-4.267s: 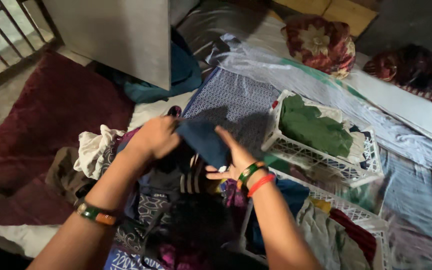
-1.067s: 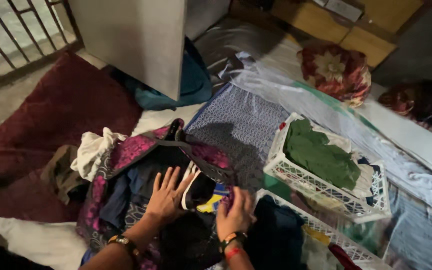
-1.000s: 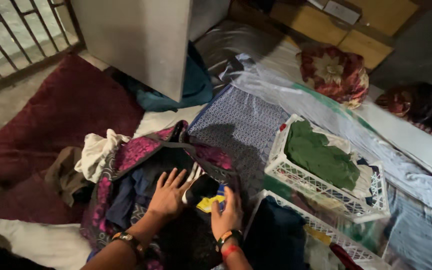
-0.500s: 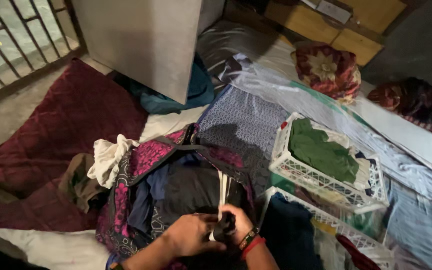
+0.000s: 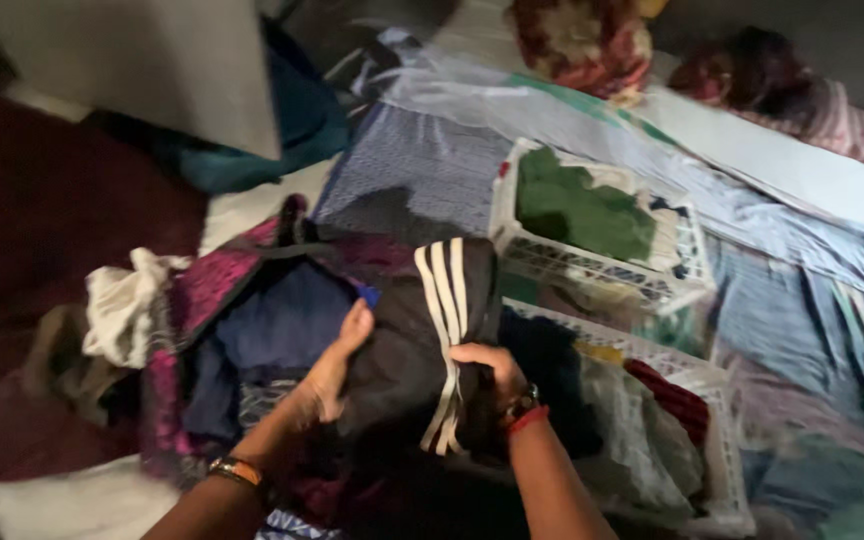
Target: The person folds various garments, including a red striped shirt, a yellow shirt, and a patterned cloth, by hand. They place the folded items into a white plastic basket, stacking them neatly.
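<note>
In the head view we see our two hands in the lower middle of the frame, both on one dark garment with three white stripes. Our left hand presses flat against the left side of this garment, the fingers stretched upward and not closed around anything, so this hand is open on the cloth. Our right hand is on the right side, near the striped edge; its fingers curl over the fabric and grip it. The garment is held up between the two hands, just above a pile of clothes with dark blue and pink patterned pieces, left of the centre.

A white cloth lies at the left edge of this pile. Right of our hands stands a white plastic basket with mixed clothes inside; the garment seems to touch its near corner, but the blur does not let us be sure. Above it, in the upper middle of the frame, a second white basket holds a green cloth. Under the baskets a blue patterned sheet is spread. A red flowered cushion is at the top of the frame.
</note>
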